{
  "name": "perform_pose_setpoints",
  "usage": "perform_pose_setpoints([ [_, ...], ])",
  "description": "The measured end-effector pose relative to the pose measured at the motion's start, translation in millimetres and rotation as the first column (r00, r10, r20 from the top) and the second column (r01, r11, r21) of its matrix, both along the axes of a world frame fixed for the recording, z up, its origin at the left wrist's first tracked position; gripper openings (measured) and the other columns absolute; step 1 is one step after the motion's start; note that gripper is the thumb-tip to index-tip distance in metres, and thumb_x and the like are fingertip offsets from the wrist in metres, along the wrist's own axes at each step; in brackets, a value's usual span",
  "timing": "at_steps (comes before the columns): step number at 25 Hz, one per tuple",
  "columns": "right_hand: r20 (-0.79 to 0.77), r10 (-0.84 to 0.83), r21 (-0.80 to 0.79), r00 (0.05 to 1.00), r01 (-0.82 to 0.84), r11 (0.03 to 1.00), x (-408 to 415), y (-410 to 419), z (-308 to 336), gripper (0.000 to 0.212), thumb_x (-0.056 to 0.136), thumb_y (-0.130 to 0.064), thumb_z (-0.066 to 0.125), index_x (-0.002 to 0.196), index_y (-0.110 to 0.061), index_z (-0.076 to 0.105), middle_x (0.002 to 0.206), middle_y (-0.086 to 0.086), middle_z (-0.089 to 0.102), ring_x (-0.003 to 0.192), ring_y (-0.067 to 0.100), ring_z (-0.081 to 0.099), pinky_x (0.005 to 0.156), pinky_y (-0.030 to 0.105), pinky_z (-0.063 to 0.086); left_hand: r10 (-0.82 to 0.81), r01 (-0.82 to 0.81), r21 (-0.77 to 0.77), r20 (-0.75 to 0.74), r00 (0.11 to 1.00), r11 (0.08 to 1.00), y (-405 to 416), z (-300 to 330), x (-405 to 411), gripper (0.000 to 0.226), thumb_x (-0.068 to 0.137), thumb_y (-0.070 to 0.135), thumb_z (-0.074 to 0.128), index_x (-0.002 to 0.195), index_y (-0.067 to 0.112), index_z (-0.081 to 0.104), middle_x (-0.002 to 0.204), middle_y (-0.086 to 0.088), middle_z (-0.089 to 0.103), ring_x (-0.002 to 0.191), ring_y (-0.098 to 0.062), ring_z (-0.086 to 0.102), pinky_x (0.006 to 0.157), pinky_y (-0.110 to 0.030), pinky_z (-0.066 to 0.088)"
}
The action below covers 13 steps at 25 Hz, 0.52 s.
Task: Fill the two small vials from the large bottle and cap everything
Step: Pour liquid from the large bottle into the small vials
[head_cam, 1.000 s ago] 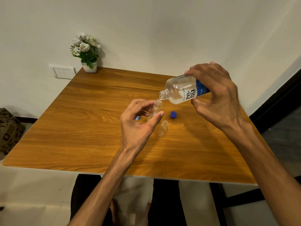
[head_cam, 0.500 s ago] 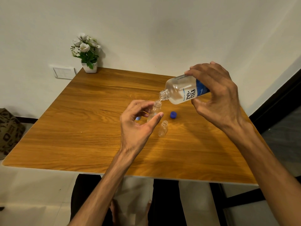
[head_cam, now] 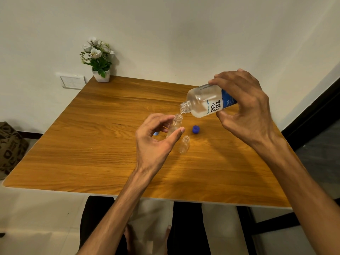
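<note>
Pouring was underway: right hand (head_cam: 246,109) grip was clamped round the large bottle (head_cam: 207,103), tipped mouth-down just above the first vial (head_cam: 175,124). Left hand (head_cam: 154,142) grip pinched that vial, thumb and fingers on either side, mouth touching the thin stream. My read for a clean fill: keep the tilt shallow, the bottle lip close over the vial neck, and level off before it reaches the threads. The narrow neck would likely overflow fast.

Contents: large bottle held clear liquid, partly full. First vial's level couldn't be read behind the fingers. Second vial (head_cam: 184,145) stood just beside the first, nearer the person, uncapped and looking empty. Dark blue cap (head_cam: 196,129) lay on the worktop (head_cam: 92,144) right of the first vial; a light blue cap (head_cam: 156,133) peeked out left of it.
</note>
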State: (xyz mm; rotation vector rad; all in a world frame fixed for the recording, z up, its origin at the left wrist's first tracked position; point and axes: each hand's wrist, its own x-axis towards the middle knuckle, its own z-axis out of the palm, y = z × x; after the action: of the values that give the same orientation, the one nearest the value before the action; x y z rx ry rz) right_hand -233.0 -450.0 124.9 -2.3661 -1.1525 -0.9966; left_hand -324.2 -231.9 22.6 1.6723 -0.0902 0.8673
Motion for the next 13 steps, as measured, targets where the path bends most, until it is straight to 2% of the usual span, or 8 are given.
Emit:
perform_pose_setpoints([
  [5, -0.002, -0.003, 0.01, 1.0, 0.003, 1.0, -1.9, 0.3, 1.4, 0.058, 0.079, -0.008, 0.071, 0.137, -0.005, 0.065, 0.139, 0.015, 0.066, 0.135, 0.032, 0.057, 0.125, 0.042, 0.033, 0.003, -0.003, -0.018, 0.0, 1.0, 1.0, -1.5, 0.4, 0.2, 0.036, 0.077, 0.011, 0.092, 0.109, 0.011, 0.076, 0.104, -0.002, 0.073, 0.089, -0.01, 0.068, 0.076, -0.02, 0.057],
  [13, 0.006, 0.003, 0.001, 1.0, -0.003, 1.0, -1.4, 0.9, 2.2, 0.058, 0.08, -0.011, 0.068, 0.137, -0.005, 0.065, 0.139, 0.015, 0.066, 0.135, 0.032, 0.057, 0.123, 0.047, 0.037, -0.009, 0.009, -0.018, 0.012, 1.0, 1.0, -0.8, 0.4, -1.2, 0.037, 0.077, 0.012, 0.092, 0.109, 0.015, 0.075, 0.105, -0.002, 0.072, 0.089, -0.017, 0.07, 0.075, -0.028, 0.061],
])
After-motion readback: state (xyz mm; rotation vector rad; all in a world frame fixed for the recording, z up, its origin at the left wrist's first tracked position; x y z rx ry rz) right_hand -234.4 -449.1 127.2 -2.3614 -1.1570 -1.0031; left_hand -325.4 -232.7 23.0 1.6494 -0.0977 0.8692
